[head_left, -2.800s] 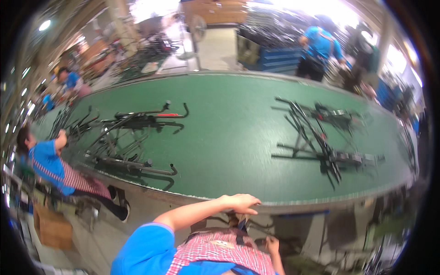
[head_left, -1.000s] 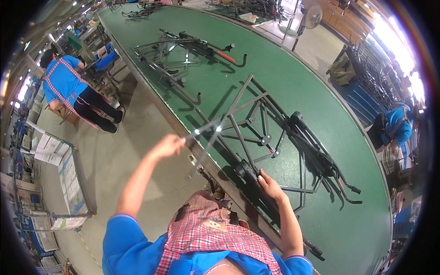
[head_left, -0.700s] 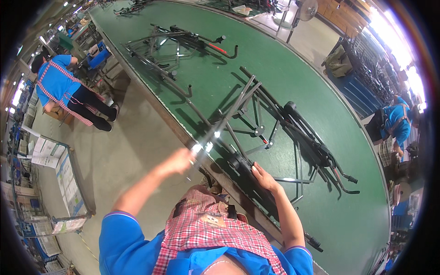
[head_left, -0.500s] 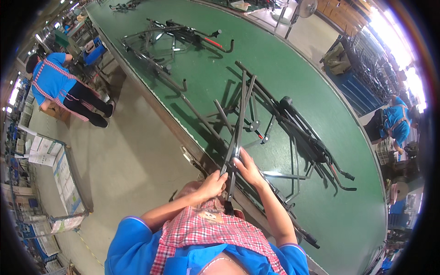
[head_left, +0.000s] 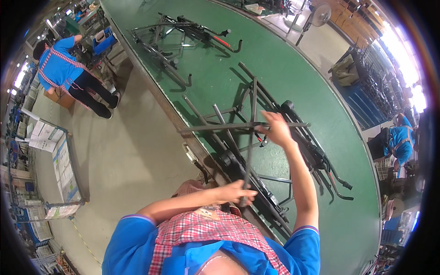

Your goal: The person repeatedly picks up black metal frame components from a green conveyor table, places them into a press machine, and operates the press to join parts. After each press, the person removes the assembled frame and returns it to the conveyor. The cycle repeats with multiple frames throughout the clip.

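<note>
Two metal frames lie on a long green belt [head_left: 293, 68] that runs from the upper left of the frame down to the lower right, with a pale concrete floor [head_left: 123, 160] along its left edge. One black frame [head_left: 192, 32] rests at the upper middle; a second black frame [head_left: 293, 151] sits at centre right, just in front of the person in blue. Another worker [head_left: 68, 73] in blue stands at the upper left beside a cart, and one more [head_left: 401, 142] is at the far right edge near stacked racks.

At the centre, a thin grey rod [head_left: 250, 137] stands nearly upright in the picture, its long axis running from the middle of the belt down toward the person. A second rod [head_left: 229, 127] crosses it almost level, pointing left and right. The left hand [head_left: 236, 192] is clenched around the lower end of the upright rod. The right hand [head_left: 277, 128] grips the crossing rod near the joint.

Half a second ago both hands were close together low on the rods; now the right arm is stretched up and out, and the rods form a cross.
</note>
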`<state>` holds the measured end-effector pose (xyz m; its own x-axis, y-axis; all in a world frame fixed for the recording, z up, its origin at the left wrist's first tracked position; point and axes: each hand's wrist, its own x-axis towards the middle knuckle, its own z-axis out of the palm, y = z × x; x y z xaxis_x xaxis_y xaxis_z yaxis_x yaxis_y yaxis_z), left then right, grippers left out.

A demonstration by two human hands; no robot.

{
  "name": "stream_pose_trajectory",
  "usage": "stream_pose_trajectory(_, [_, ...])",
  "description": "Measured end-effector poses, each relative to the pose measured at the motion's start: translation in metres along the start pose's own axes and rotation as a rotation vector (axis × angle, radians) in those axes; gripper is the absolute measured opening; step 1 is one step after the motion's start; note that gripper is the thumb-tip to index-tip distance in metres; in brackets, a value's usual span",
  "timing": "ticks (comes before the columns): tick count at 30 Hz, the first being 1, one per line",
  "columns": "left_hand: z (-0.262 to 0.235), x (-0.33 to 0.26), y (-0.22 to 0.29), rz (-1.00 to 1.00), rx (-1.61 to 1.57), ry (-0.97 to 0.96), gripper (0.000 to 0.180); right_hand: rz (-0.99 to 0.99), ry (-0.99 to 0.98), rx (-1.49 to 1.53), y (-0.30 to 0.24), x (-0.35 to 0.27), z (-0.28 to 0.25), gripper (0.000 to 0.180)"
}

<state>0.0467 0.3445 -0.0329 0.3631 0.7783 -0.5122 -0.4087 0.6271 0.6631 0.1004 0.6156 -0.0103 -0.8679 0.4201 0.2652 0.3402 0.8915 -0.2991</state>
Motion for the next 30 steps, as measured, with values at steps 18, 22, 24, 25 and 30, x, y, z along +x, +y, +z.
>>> stream_pose_trajectory(18, [-0.218,0.032,0.033,0.082,-0.479,0.154,0.040,0.207,-0.319,0.105,-0.091,0.005,0.045,0.102])
stream_pose_trajectory(22, [-0.217,0.068,0.039,-0.016,-0.433,0.192,0.032,0.179,-0.133,0.074,-0.086,0.007,0.028,0.074])
stream_pose_trajectory(24, [-0.189,0.042,0.086,0.201,-0.319,0.102,0.033,0.153,0.207,0.096,-0.091,0.022,0.018,0.070])
stream_pose_trajectory(25, [-0.197,0.035,0.087,0.493,0.301,0.203,0.025,0.156,0.298,0.089,-0.097,0.032,0.001,0.067])
stream_pose_trajectory(30, [-0.097,-0.020,0.171,0.815,0.115,0.133,0.038,0.248,0.715,0.246,-0.165,0.063,-0.103,0.049])
